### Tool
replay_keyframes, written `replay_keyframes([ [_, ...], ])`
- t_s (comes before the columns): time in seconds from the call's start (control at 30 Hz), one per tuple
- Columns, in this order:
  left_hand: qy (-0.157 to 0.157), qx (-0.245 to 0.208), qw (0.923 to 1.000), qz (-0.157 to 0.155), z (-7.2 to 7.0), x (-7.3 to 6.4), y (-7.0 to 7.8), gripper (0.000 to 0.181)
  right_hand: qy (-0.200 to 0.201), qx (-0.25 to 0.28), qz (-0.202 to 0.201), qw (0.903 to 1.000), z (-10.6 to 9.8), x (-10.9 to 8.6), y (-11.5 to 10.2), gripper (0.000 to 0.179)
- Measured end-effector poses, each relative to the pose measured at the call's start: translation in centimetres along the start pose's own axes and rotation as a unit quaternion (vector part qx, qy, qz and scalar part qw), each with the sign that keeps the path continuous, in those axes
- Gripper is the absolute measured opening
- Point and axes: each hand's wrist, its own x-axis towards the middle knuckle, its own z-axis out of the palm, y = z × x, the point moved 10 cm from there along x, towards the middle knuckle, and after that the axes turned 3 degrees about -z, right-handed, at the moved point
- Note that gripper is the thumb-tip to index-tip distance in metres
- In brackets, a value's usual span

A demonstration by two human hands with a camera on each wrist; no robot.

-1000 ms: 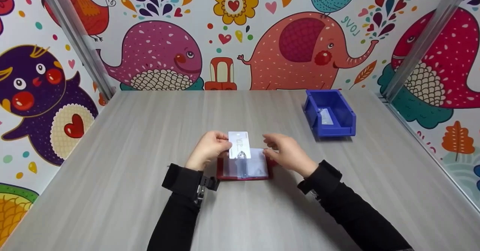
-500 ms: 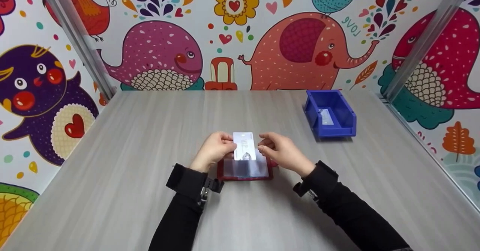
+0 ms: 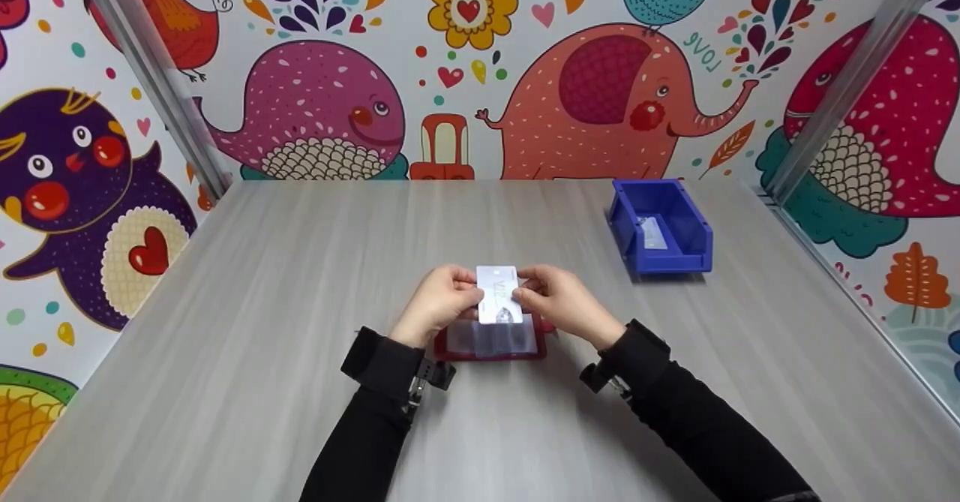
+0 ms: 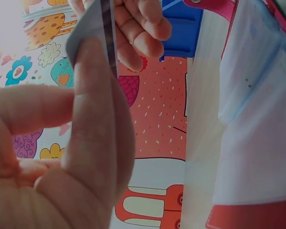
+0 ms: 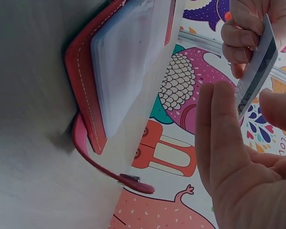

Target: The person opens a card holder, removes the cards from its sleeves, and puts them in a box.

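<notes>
A white card with "VIP" lettering is held up above an open red card holder. My left hand pinches the card's left side between thumb and fingers. At its other edge is my right hand, its thumb overlapping the card in the head view. From the right wrist, the fingers look straight and the thumb stands a little apart from the card. Clear plastic sleeves fill the holder, and a strap with a snap hangs off its side.
At the back right of the table stands a blue bin, with a white card lying in it. Walls with cartoon animals border the table at the back and both sides, with metal posts at the corners.
My left hand has carried the card a little to the right. My right hand has come in slightly from the right, its fingertips now at the card's edge.
</notes>
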Motion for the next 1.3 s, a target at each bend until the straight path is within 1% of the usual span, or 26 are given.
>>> replay_keyframes([
  [0.13, -0.001, 0.005, 1.0000, 0.007, 0.3, 0.1, 0.0, 0.020, 0.006, -0.009, 0.006, 0.9999, 0.0, 0.1, 0.2, 0.036],
  [0.27, -0.006, 0.001, 0.9999, 0.011, 0.7, 0.1, 0.0, 0.020, 0.012, -0.011, 0.003, 0.9999, -0.1, 0.1, 0.2, 0.033],
  [0.4, -0.002, 0.002, 0.9999, 0.014, 0.8, -0.1, 0.0, 0.019, 0.020, -0.016, -0.001, 0.9997, -0.1, 0.1, 0.2, 0.031],
  [0.7, 0.006, 0.027, 0.9989, 0.038, 1.0, -0.2, 0.3, 0.021, 0.024, -0.003, -0.001, 0.9997, -0.2, 0.1, 0.3, 0.032],
  [0.73, 0.007, 0.027, 0.9990, 0.035, 1.0, -0.1, 0.2, 0.021, 0.025, -0.005, -0.001, 0.9997, -0.2, 0.1, 0.3, 0.031],
  [0.97, 0.014, 0.041, 0.9982, 0.041, 1.0, 0.1, 0.0, 0.020, 0.034, -0.006, 0.005, 0.9994, -0.3, 0.1, 0.5, 0.031],
  [1.3, 0.021, 0.059, 0.9971, 0.044, 1.1, 0.3, -0.1, 0.017, 0.030, 0.003, 0.019, 0.9994, -0.1, 0.1, 0.9, 0.030],
])
